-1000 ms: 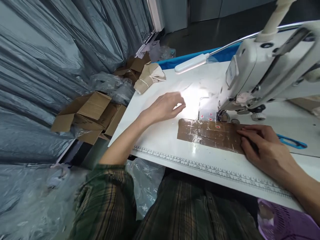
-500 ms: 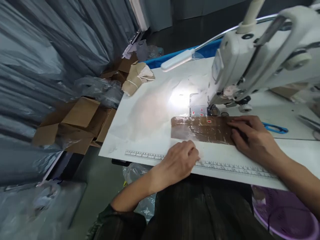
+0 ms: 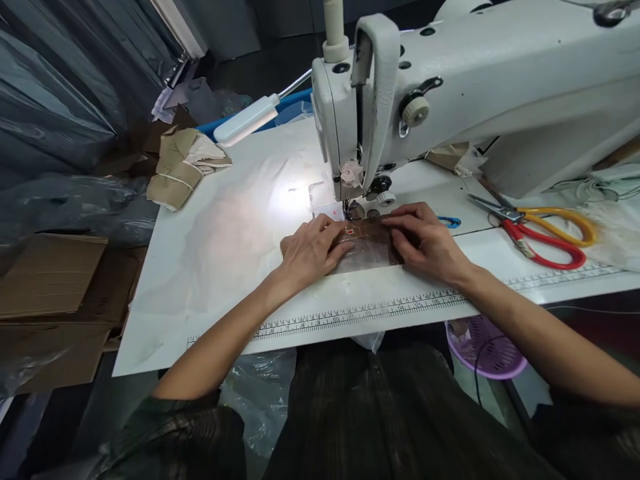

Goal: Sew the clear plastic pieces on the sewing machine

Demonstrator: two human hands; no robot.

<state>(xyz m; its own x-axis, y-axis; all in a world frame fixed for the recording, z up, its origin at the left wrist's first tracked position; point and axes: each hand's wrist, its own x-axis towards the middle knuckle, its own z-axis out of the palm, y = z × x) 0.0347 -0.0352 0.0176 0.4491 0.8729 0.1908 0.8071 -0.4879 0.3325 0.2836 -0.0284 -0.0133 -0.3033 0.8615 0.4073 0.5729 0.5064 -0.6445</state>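
Observation:
A brown, shiny flat strip (image 3: 367, 230) lies across the sewing machine's bed, just in front of the needle and presser foot (image 3: 349, 210). Clear film covers part of it, and a small red mark shows near its back edge. My left hand (image 3: 313, 250) rests on the strip's left part with fingers stretched out flat and thumb apart, hiding much of that end. At the right end my right hand (image 3: 425, 243) has its fingertips and thumb closed on the strip. The white sewing machine (image 3: 345, 127) stands right behind both hands.
Red-and-yellow-handled scissors (image 3: 540, 230) and a blue thread snipper (image 3: 450, 222) lie to the right. A lamp (image 3: 247, 120) lights the white table (image 3: 170, 280). A tied tan bundle (image 3: 180, 170) sits at the back left. A printed ruler (image 3: 360, 312) runs along the front; a purple basket (image 3: 500, 377) is below.
My left hand has moved from the table's front edge forward onto the strip. My right hand stays at the strip's right end. The view has swung right, bringing the scissors fully into sight.

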